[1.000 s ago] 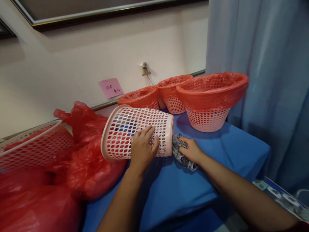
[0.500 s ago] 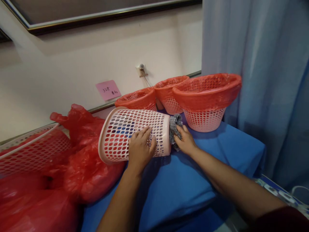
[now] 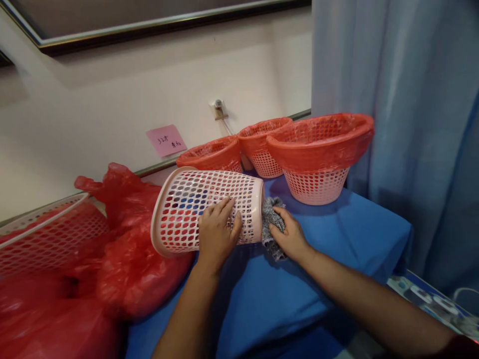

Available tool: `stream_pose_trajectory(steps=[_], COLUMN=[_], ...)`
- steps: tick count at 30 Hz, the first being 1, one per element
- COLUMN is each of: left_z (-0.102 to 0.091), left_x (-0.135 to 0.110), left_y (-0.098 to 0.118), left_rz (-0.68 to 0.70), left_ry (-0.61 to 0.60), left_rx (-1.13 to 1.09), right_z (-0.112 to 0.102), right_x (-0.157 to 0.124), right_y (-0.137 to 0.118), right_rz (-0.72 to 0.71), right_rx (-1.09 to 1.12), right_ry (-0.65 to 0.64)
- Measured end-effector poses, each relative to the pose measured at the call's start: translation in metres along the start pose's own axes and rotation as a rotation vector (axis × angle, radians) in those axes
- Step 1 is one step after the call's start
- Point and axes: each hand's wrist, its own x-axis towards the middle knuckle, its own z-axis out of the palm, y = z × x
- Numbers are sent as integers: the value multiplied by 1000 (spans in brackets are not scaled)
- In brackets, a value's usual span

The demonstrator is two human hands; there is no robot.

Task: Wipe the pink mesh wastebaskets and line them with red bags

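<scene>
Against the latticed basket (image 3: 205, 192) presses crumpled cloth (image 3: 268, 214)

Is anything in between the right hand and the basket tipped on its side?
Yes, the grey cloth. It's bunched in the right hand, at the base end of the tipped basket. Nothing visible stands between the left hand and the basket; that hand lies right on its holey side.

Pale wall (image 3: 112, 94) — framed picture (image 3: 142, 15) above, blue curtain (image 3: 396, 99) right, blue-draped table (image 3: 366, 224).
</scene>
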Motion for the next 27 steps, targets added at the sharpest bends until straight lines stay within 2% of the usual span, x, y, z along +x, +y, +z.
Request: stream_pose_trajectory(steps=[3,5,7,12,16,19,21,23,24,25,27], left_z=[-1,-1,-2,1,-6,-26,-43,-58,-63,-67,-73], left_x=[-1,-1,-1,-1,-6,-12,-15,-17,-17,-18,-21], left_y=[1,1,2,4,2,-9,-25,-47,-58,-70,-86], left_rz=[-4,-7,-10,-18,-7,-1,-82,-249,-355,-465,-642], left_ry=[-3,-9,-15,-10,-12,71,214,346,374,362,240], left_rx=[-12,-14,-4,18,-33,-104,-80,-47,-70,-140,-386], right_z=[2,3,2,-3,-4,-5,-5,-6,-6,-6,-6], right_x=[1,10,24,43,35,30,29,28,27,27,27], right_y=[-6,-8,-6,14,26,27,26,26,26,26,29], right_rz=[-146,-170,-145,129,192,183,165,142,130,118,100], right_rx=[73,40,-18,-184,-228,-227,-215,-196,-184,-171,-143], right_ry=[221,243,164,-168,-228,-204,-181,-156,-142,-126,-90])
